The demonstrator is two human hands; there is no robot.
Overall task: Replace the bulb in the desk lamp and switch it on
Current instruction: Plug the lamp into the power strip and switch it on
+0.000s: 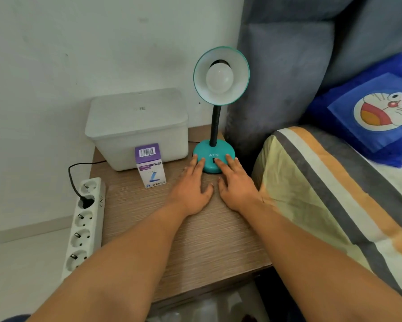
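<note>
A teal desk lamp stands at the back of the wooden bedside table point(195, 240). Its round base point(212, 151) carries a black gooseneck, and its shade point(221, 75) faces me. A white bulb point(219, 79) sits in the shade, unlit. My left hand point(192, 184) lies flat on the table, fingertips touching the base's left front. My right hand point(236, 183) lies flat too, one finger on the dark switch at the base's front. A purple-and-white bulb box point(150, 165) stands left of my left hand.
A white lidded plastic bin point(137, 126) sits behind the bulb box. A white power strip point(85, 224) hangs beside the table's left edge with a black plug in it. A bed with a striped sheet point(334, 194), grey headboard and blue cushion point(376, 112) lies to the right.
</note>
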